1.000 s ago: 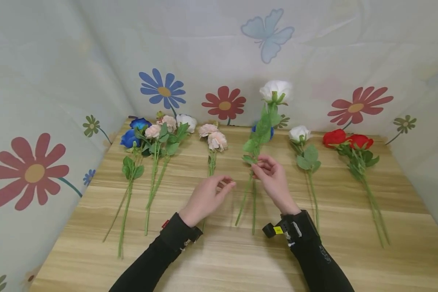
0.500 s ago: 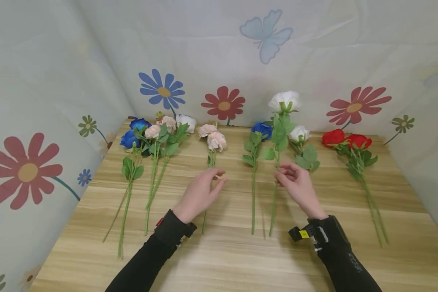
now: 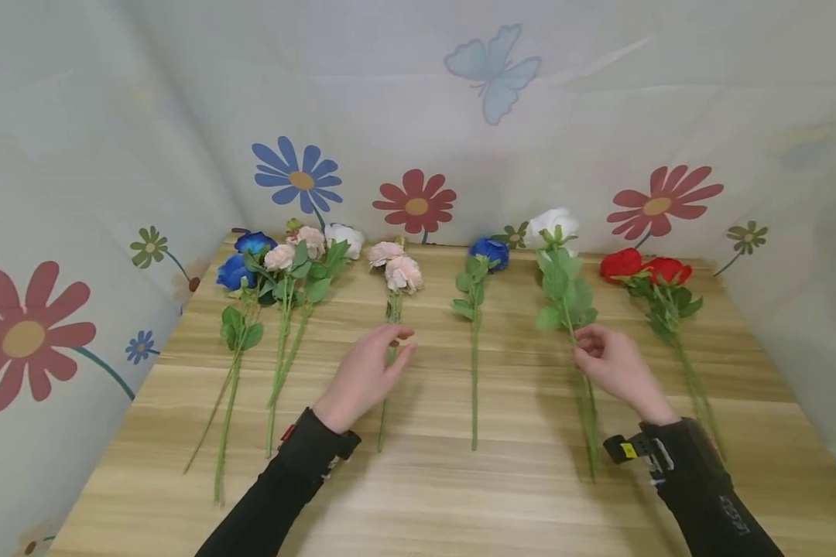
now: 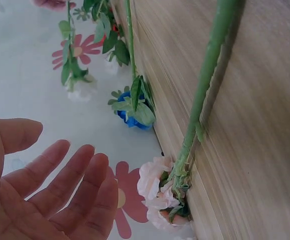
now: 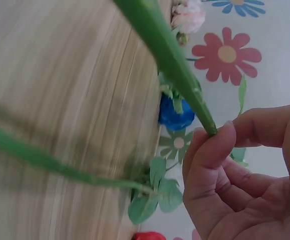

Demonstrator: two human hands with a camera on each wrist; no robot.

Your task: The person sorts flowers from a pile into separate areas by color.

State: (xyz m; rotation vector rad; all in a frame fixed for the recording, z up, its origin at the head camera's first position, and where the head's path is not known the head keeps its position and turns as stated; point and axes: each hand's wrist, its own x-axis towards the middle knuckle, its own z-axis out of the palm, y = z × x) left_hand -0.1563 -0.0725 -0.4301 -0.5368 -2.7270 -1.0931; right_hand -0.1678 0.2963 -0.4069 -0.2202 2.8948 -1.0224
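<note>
My right hand [image 3: 620, 370] pinches the green stem of a white rose [image 3: 553, 227] between thumb and fingertips. In the right wrist view that stem [image 5: 172, 60] runs close past the camera. Another stem with round leaves [image 5: 157, 192] lies on the table under it; its bloom is hidden behind the held rose in the head view. My left hand [image 3: 365, 377] holds nothing, its fingers loosely bent, above the stem of a pale pink flower [image 3: 402, 273]. From the left wrist view, the left fingers [image 4: 87, 185] are apart from the pink flower's stem. A blue rose [image 3: 490, 253] lies between the hands.
On the wooden table [image 3: 432, 495], two red roses [image 3: 644, 267] lie at the right. To the left are blue roses [image 3: 237, 271], pink flowers [image 3: 280, 257] and a white rose [image 3: 344, 240]. A flower-printed curtain [image 3: 564, 116] stands behind and at the sides.
My right hand has carried the white rose rightward, away from the blue rose, and lowered it over the other white flower. The left hand has drifted slightly left.
</note>
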